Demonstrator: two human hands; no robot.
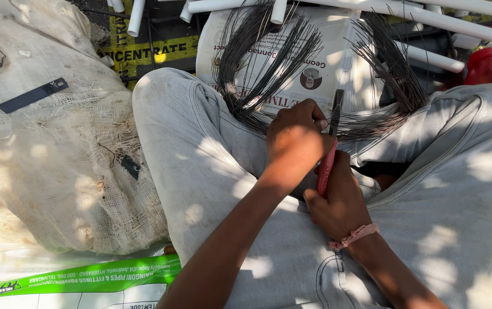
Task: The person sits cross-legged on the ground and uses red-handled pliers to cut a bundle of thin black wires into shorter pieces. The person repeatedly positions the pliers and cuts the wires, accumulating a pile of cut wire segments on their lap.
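head view, person seated cross-legged in grey trousers, both hands over the lap.

left hand: fingers curled shut around a bundle of thin dark binding wire, pinching it at the low point of the loop, just left of the tool's jaws. wire fans up and out from that grip in two sprays, one to the upper left, one to the upper right, strands splayed at the ends.

right hand: closed on the red handles of a pair of pliers, pink thread band at the wrist. pliers stand near upright, dark head up, touching the wire right beside the left-hand knuckles. cannot tell if the jaws are shut on a strand, too small.

around it: white printed sack under the wire, white plastic pipes across the top, red container top right, coarse woven sacking at left with a flat dark metal strip lying on it.
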